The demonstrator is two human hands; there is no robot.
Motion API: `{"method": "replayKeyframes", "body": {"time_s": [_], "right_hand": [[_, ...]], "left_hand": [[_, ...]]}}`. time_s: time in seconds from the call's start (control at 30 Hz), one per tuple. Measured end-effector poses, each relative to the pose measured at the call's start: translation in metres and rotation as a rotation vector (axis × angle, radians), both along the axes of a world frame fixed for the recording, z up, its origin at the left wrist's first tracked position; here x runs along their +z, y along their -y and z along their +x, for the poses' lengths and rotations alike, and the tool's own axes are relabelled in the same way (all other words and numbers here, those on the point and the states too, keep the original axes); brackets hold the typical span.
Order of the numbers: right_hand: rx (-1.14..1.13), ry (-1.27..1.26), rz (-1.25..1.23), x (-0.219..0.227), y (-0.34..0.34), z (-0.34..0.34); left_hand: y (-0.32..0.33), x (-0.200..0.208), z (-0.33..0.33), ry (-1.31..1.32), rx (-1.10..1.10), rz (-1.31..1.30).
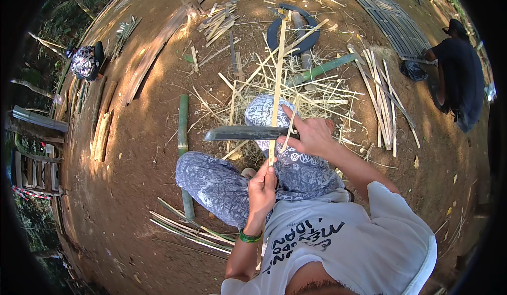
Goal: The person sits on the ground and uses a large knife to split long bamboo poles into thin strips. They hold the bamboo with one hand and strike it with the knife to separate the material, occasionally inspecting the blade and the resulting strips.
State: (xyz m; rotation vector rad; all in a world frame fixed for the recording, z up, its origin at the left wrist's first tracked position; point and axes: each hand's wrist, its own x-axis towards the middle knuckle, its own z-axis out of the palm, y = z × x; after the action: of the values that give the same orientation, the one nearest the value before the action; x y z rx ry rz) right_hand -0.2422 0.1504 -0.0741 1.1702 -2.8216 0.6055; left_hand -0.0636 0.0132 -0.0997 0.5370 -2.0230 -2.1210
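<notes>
My left hand [261,186] is closed round the lower end of a long pale bamboo strip [278,78], which points away from me over my knee. In my right hand [312,135] is a machete [237,133], its broad dark blade lying crosswise at the strip and pointing left. The index finger of that hand stretches forward beside the strip; the machete's handle is mostly hidden under the palm. A thin curled sliver [290,126] hangs by the right fingers. Both hands are above my patterned trousers [211,184].
Shavings and loose strips [322,97] litter the ground beyond my knees, around a black tyre [273,33]. Green bamboo poles [183,120] lie near. Split strips [388,105] are at right, by a crouching person [459,78]. A slatted bamboo panel [385,17] lies far right.
</notes>
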Motion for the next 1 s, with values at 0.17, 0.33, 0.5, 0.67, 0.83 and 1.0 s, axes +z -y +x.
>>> {"method": "replayKeyframes", "body": {"time_s": [0.17,0.33,0.5,0.67,0.83,1.0], "right_hand": [[-0.094,0.056,-0.122,-0.022,-0.002,-0.013],[-0.093,0.148,-0.125,-0.018,-0.003,-0.018],[0.051,0.031,0.028,0.001,-0.004,-0.002],[-0.026,0.059,-0.010,-0.016,-0.004,-0.013],[-0.023,0.037,0.019,-0.008,-0.002,-0.005],[-0.042,0.013,0.015,-0.011,-0.001,0.000]], "left_hand": [[-0.007,0.008,0.044,0.111,-0.027,-0.051],[-0.013,0.008,0.060,0.140,-0.004,-0.117],[-0.004,-0.003,0.025,0.060,0.050,-0.021],[-0.008,0.002,0.028,0.073,0.049,-0.088],[-0.006,0.003,0.045,0.070,0.068,-0.243],[-0.006,0.017,0.063,0.147,0.041,-0.368]]}}
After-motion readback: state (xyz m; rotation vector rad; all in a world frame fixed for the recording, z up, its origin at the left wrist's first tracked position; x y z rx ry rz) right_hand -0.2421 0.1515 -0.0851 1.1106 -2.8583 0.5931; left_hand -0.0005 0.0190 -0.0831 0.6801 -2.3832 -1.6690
